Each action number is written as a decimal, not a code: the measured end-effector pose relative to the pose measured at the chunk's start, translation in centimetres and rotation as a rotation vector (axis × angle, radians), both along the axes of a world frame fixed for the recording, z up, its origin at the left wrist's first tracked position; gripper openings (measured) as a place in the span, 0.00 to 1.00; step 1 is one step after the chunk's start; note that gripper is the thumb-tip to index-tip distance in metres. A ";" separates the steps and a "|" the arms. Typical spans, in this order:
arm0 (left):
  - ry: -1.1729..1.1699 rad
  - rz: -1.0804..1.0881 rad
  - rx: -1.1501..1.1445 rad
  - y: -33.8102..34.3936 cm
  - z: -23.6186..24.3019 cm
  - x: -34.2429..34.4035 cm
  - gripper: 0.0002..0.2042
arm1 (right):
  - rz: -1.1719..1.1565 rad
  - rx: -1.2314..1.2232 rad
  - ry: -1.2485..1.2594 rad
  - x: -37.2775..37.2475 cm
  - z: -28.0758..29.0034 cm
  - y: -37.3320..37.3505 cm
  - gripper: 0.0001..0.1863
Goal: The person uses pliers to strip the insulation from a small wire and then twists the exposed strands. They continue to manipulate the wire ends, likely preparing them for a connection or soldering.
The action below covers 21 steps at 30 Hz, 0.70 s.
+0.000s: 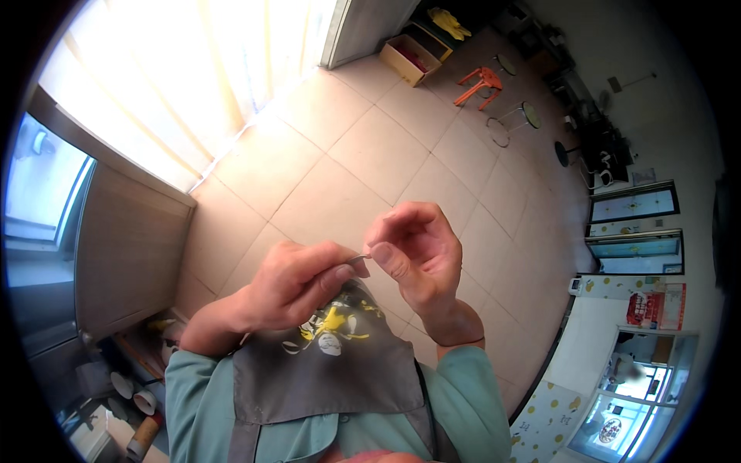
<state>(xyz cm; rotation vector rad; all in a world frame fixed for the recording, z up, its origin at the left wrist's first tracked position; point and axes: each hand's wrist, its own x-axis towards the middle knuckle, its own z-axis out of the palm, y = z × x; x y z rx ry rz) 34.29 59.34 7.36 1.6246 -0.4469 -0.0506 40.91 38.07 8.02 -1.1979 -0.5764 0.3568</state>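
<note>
In front of my chest, my left hand (pixel 297 282) is closed, with thumb and forefinger pinching a thin, greyish, metal-looking piece (pixel 358 259). Its kind is too small to make out. The piece sticks out towards my right hand (pixel 421 251), whose thumb and forefinger come together at its other end. The remaining fingers of that hand curl loosely, leaving a hollow above the thumb. Both hands are held up over the grey apron (pixel 324 386), which carries a yellow and white print.
Pale floor tiles (pixel 347 177) stretch ahead. A wooden cabinet (pixel 131 239) stands at left beside a bright curtain (pixel 177 77). Farther off are a cardboard box (pixel 413 62), an orange stool (pixel 482 82) and round-topped stools (pixel 531 115). Assorted clutter, including a cup (pixel 144 400), lies at lower left.
</note>
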 end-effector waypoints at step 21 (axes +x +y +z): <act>-0.049 -0.024 0.002 -0.1 0.4 0.0 0.06 | 0.094 -0.009 0.108 0.0 0.7 0.2 0.11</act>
